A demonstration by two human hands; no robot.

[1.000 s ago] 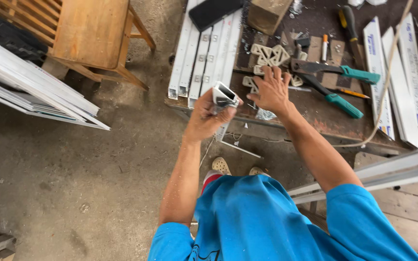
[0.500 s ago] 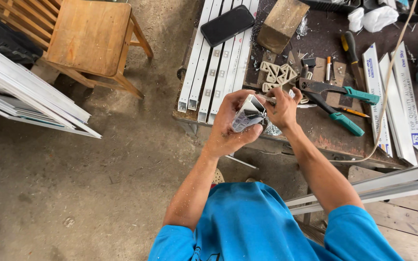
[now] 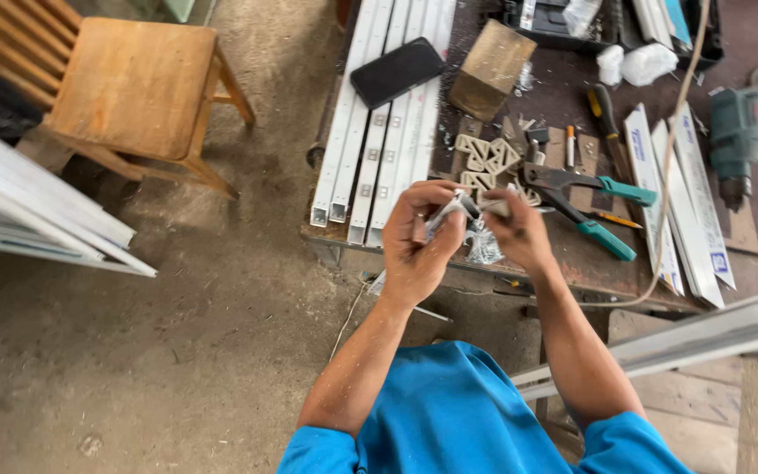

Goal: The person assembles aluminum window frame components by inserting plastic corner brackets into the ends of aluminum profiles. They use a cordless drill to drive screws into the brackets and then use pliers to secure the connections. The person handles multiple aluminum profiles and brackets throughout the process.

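My left hand (image 3: 421, 241) grips a short piece of white aluminium profile (image 3: 449, 212) above the front edge of the workbench (image 3: 572, 254). My right hand (image 3: 519, 230) pinches a small pale corner piece (image 3: 496, 208) against the end of that profile. Several more beige corner pieces (image 3: 484, 158) lie on the bench just beyond my hands. A small clear plastic bag (image 3: 484, 247) lies under my right hand.
Long white profiles (image 3: 379, 114) lie on the bench's left side with a black phone (image 3: 396, 72) on top. A wood block (image 3: 491, 68), green-handled pliers (image 3: 589, 206), screwdriver (image 3: 605, 110) and electric drill (image 3: 743, 132) are on the bench. A wooden chair (image 3: 133, 96) stands left.
My right hand came back from the pile of corner pieces holding one. Both hands have come together over the bench edge, and the profile has tilted toward the right hand.
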